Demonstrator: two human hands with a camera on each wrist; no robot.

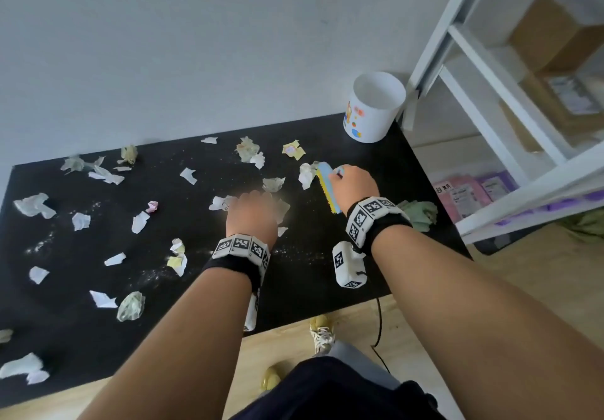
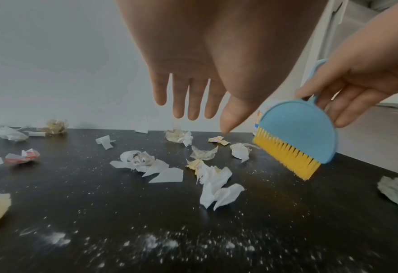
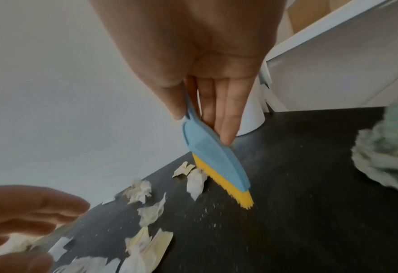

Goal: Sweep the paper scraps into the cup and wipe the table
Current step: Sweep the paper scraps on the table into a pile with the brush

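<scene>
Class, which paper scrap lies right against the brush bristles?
The white crumpled scrap touching the yellow bristles of the brush held by the right hand; all others lie apart.

Black counter (image 1: pixel 327 298) speckled with white dust; scraps (image 1: pixel 108 174) white, pale yellow, one pink. White cup (image 1: pixel 372 108) with coloured cartoon print. Brush (image 2: pixel 298 140) blue, yellow bristles. Pale green cloth (image 1: pixel 421 213).

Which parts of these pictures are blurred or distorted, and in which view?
Head view: the left hand is smeared by motion blur; the shelf bends from the wide lens. Right wrist view: the cloth and left hand are soft. Left wrist view: the brush is sharp, and the corners darken.
</scene>
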